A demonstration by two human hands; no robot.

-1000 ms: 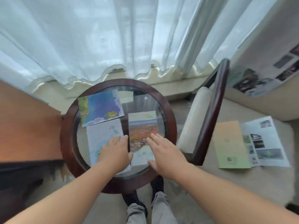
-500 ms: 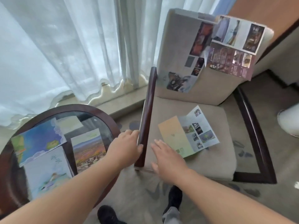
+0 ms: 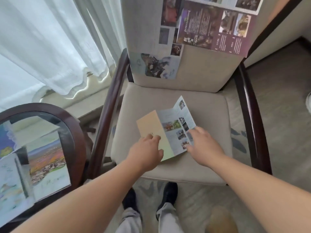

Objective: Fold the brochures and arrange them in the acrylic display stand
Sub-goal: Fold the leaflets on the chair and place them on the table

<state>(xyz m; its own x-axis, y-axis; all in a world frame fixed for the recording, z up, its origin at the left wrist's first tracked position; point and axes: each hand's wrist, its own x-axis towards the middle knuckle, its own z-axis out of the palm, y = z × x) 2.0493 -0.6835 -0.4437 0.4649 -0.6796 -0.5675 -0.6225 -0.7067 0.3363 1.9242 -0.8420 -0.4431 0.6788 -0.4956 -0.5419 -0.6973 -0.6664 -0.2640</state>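
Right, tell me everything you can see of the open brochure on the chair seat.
The brochure lies unfolded on the beige chair seat, turned at an angle. It looks like thin paper with two visible creases: a plain panel shading from peach to pale green, then two pale panels with small photos and text too small to read. The left hand covers its near left corner; the right hand reaches its right edge.

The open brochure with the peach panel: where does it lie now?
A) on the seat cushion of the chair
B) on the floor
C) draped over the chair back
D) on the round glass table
A: the open brochure lies flat on the beige seat cushion, under both hands.
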